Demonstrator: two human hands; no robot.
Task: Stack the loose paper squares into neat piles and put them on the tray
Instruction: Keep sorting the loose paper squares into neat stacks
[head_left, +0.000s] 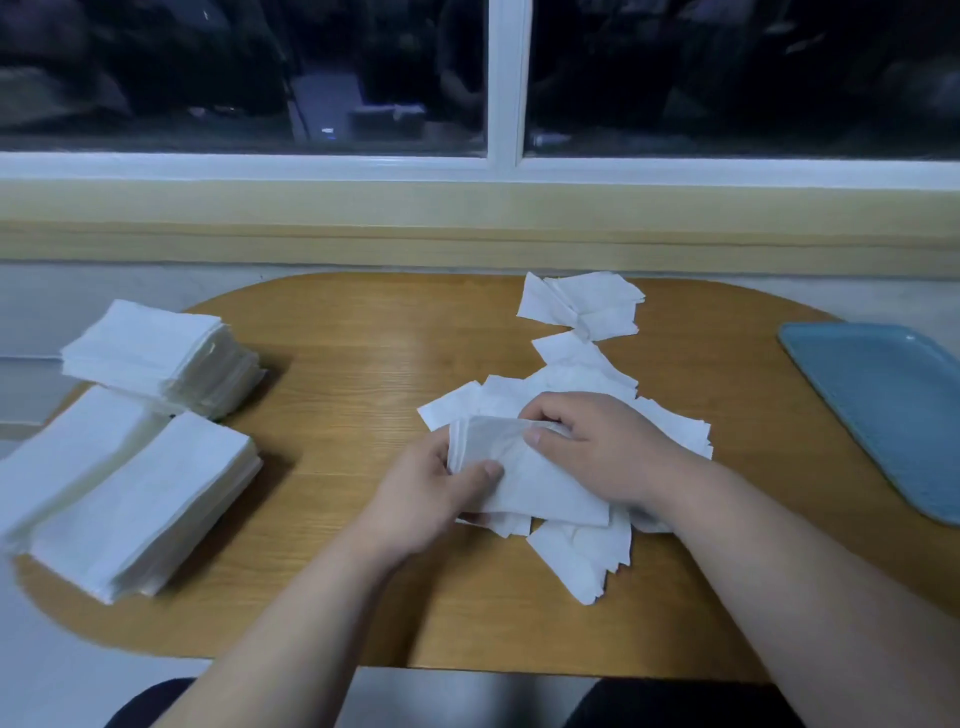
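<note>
A thin bundle of paper squares (524, 467) is held just above the middle of a wooden table (337, 364), and its edges look uneven rather than squared. The left hand (426, 499) pinches the bundle's left side, thumb on top and fingers underneath. The right hand (597, 441) curls over the far edge with its thumb pressing the top sheet. Under and around both hands lie loose squares (576, 561), overlapping at all angles. A further loose cluster (582, 306) sits nearer the window (509, 78). Three finished piles (156, 358) stand at the table's left end, close together, and the nearest one sits right at the table's edge. The blue tray (893, 410) is at the far right, well apart from those piles. As I judge it, several things could go wrong from here. The paper looks soft and light, so a pinch at one side could let the lower sheets slip out, or crease them when the bundle is tapped straight. A forearm sweeping across could drag the scattered squares off the near edge. The tall piles on the left have to cross the whole table to reach the tray, and may shear or topple if gripped loosely. An elbow could also nudge the pile at the edge over the side.
</note>
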